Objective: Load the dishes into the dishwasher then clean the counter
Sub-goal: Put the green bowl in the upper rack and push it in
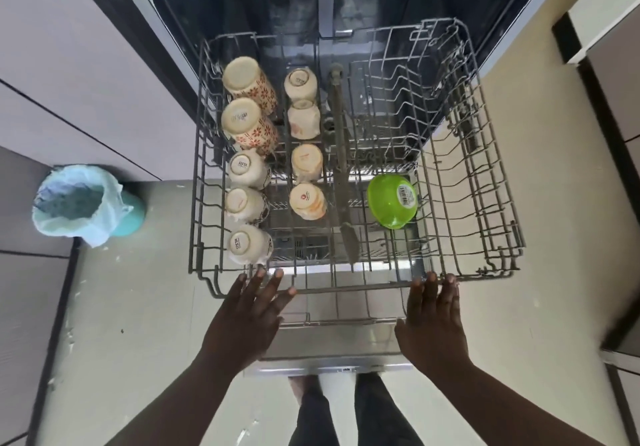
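The upper rack is drawn out of the dishwasher toward the person. Its front rail is touched by the straight fingertips of the left hand and right hand. Mugs sit bottom-up in two rows along the left; a green bowl lies inverted, seemingly tilted rightward.

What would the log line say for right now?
left hand: open, fingertips at rack front rail | right hand: same | rack: out, upside-down cups, green bowl
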Action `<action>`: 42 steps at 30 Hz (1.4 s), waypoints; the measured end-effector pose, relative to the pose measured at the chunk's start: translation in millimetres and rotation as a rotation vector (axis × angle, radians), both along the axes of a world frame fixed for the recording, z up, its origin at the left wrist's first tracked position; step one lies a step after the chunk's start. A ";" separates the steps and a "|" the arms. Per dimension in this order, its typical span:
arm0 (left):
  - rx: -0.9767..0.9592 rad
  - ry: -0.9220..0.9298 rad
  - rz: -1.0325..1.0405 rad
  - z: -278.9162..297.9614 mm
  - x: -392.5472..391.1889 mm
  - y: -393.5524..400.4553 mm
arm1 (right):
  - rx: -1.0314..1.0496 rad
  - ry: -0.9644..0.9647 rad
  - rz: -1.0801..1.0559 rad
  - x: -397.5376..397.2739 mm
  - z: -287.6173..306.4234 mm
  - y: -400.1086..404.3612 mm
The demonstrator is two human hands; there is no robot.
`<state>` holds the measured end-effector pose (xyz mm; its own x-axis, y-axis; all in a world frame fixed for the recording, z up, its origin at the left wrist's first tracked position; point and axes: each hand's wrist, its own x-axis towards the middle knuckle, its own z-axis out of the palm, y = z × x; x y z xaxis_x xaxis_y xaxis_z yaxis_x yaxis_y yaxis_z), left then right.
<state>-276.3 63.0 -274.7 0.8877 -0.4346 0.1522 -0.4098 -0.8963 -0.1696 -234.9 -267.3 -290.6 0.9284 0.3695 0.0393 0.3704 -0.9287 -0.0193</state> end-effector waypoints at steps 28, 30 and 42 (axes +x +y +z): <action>-0.065 -0.291 0.241 -22.1 226.4 47.0 | 0.039 -0.186 -0.118 235.7 -16.8 84.9; -0.087 -0.250 0.272 -20.4 244.1 42.8 | 0.023 -0.170 -0.138 256.3 -13.2 88.7; -0.074 -0.036 0.584 -16.3 341.8 39.4 | -0.081 -0.020 -0.149 348.0 9.3 111.5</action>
<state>65.5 102.4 -291.0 0.9705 0.1373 0.1980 0.1598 -0.9818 -0.1023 113.1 -155.8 -281.3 0.9726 0.2301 0.0345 0.2276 -0.9717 0.0637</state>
